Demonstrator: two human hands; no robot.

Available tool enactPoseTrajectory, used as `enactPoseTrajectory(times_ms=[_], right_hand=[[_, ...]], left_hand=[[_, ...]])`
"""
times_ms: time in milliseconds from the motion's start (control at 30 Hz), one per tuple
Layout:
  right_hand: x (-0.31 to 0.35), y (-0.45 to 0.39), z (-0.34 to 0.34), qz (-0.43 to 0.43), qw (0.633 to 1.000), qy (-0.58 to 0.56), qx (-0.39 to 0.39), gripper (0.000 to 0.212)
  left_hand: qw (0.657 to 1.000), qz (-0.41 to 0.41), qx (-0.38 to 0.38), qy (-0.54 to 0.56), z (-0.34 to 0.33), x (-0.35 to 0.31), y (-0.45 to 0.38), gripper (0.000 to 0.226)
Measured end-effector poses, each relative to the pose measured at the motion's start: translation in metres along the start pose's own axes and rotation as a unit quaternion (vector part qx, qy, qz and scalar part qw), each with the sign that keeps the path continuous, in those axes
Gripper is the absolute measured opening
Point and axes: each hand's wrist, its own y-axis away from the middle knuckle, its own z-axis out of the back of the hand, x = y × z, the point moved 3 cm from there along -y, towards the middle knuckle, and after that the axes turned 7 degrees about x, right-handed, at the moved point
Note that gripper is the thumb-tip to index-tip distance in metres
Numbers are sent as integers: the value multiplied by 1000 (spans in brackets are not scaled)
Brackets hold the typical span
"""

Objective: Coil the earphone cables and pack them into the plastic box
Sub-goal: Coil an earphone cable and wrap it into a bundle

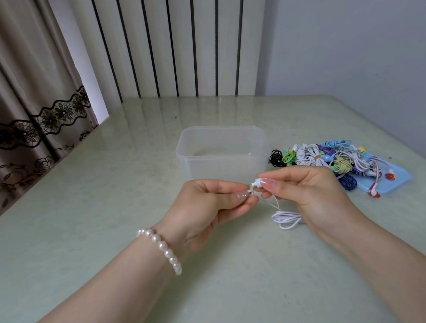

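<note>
A clear plastic box point(221, 140) stands open in the middle of the table, and it looks empty. Just in front of it my left hand point(211, 210) pinches one white earbud between thumb and fingers. My right hand point(304, 192) pinches the other white earbud point(256, 183) close beside it. The white earphone cable point(286, 219) hangs down from both hands and lies in loose loops on the table under my right hand. To the right of the box lies a pile of earphones point(332, 158) in black, green, white, purple, blue and yellow.
A blue lid point(399, 178) lies under the right end of the pile, with red earbuds point(375, 191) on it. A pearl bracelet point(163, 248) is on my left wrist. The pale green table point(83, 224) meets a curtain at the left and a striped wall behind.
</note>
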Motion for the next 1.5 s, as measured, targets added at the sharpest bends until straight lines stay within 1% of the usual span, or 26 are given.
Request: enactPoseTrajectory(times_ms=[100, 233, 400, 600, 967, 1233, 1400, 1500], right_hand=[[-1, 1, 0, -5, 1000, 13, -15, 18], [-2, 1, -2, -11, 999, 28, -14, 8], [0, 3, -4, 2, 998, 62, -27, 12], [2, 4, -4, 9, 997, 75, -21, 15], [3, 4, -6, 13, 999, 52, -3, 13], [0, 3, -7, 2, 997, 73, -11, 13], [-4, 2, -5, -10, 996, 86, -22, 10], [-3, 1, -5, -9, 996, 86, -28, 13]], left_hand=[[1000, -4, -14, 17, 1, 0, 0, 10], [1000, -8, -16, 11, 1, 0, 0, 9], [1000, -10, -19, -3, 1, 2, 1, 16], [999, -12, -33, 12, 1, 2, 1, 14], [999, -13, -45, 2, 2, 2, 1, 11], [999, -7, -36, -28, 3, 4, 1, 5], [999, 0, -30, -33, 1, 4, 1, 5], [999, -1, -30, -27, 1, 4, 1, 6]])
